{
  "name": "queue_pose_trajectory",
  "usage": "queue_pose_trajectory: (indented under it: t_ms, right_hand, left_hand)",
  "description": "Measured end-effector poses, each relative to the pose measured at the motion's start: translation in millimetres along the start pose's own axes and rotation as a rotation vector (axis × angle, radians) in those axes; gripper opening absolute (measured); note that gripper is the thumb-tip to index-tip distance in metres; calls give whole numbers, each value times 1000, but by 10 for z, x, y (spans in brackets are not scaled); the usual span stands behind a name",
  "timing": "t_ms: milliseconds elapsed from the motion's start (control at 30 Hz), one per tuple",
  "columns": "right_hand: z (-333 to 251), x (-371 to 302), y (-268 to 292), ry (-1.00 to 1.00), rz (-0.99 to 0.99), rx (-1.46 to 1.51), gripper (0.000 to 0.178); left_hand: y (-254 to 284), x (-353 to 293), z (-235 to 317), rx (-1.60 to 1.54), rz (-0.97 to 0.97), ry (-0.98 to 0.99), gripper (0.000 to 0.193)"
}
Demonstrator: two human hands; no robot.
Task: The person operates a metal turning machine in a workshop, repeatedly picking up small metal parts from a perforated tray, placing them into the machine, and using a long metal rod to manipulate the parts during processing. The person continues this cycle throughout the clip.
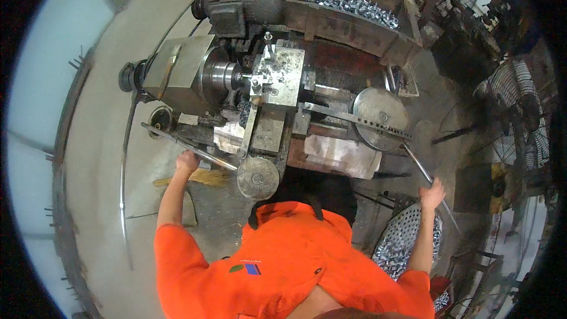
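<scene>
Working the lathe (280, 77), apparently, left hand (188, 162) and right hand (432, 194) grip its near-side levers (216, 159), likely needing coordinated turning next.

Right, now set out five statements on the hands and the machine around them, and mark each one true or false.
1. The bare left hand grips a long grey metal rod. True.
2. The bare right hand holds nothing. False: it grips a straight silver metal rod.
3. The rusty brown rectangular bin holds small shiny metal pieces. True.
4. The pale perforated basket is on the person's left. False: it is on the right.
5. The dark ribbed motor sits left of the bin. True.
</scene>
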State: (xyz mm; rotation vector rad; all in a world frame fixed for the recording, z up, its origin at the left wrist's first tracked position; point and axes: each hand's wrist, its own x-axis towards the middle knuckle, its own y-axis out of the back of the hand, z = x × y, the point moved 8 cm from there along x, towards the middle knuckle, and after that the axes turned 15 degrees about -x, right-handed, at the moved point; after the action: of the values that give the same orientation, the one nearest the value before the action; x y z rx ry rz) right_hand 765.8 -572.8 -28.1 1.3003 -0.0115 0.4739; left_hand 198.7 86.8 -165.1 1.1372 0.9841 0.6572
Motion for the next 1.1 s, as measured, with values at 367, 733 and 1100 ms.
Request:
queue_pose_trajectory:
  t_ms: [367, 733, 1100]
  right_hand:
    - [-73, 10, -5, -66, -168, -2, 59]
    - [-689, 261, 719, 162, -34, 196, 60]
    - [-3835, 409, 3147, 1033, 190, 860, 42]
  left_hand:
    - [-649, 24, -297, -107, 176, 69, 34]
    - [-507, -190, -228, -326, 105, 96, 43]
    - [1837, -1125, -713, -400, 412, 101, 32]
